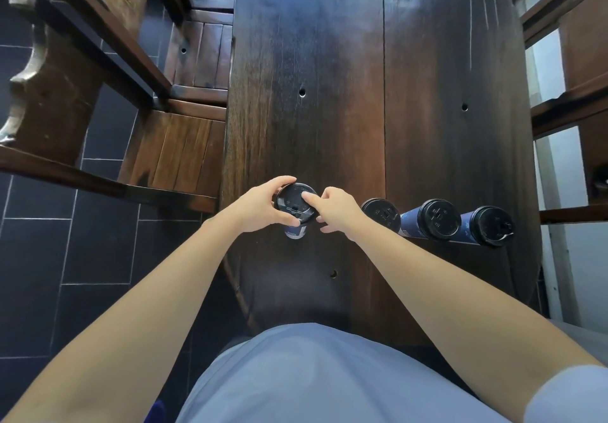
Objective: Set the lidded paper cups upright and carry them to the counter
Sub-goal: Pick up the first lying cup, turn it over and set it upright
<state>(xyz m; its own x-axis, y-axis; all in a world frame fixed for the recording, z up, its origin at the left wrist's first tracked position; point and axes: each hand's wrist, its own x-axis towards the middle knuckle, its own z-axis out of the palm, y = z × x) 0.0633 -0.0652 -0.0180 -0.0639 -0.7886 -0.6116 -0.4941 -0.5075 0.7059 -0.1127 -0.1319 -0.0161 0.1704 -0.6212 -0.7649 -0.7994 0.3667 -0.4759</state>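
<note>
A person in a pale blue top leans over a long dark wooden bench (329, 110), both bare forearms stretched out over its near end. The left hand (260, 207) curls around the black plastic lid (296, 203) of a blue paper cup (295, 231), thumb at the near rim and fingers wrapped over the far edge; that grip is closed on the lid's rim. The right hand (335, 210) reaches in from the other side, its thumb pressing flat on the lid's top while the remaining fingers hang loosely curled beside the cup; its grip holds nothing, only presses. The cup stands near the bench's left edge, seen almost straight from above, so only a sliver of its blue wall shows beneath the lid.

To the right, three more lidded blue cups form a row across the bench. The second cup (381, 215) is partly hidden behind the right wrist, and whether it stands or leans cannot be told. The third cup (431, 220) and the fourth cup (487, 225) show their blue sides and black lids turned toward the camera; the fourth sits near the bench's right edge.

A wooden chair (177, 152) is drawn up along the bench's left side, over a floor of dark tiles (49, 258).
</note>
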